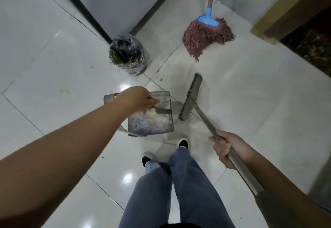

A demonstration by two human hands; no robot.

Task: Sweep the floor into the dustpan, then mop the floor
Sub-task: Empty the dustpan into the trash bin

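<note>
Under left hand (138, 98): dustpan (152, 120), handle gripped; broom (190, 97) just beside.

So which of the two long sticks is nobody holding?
The mop, with its red strings and blue clip, leans by the wall untouched. The grey broom is gripped by the right hand.
</note>
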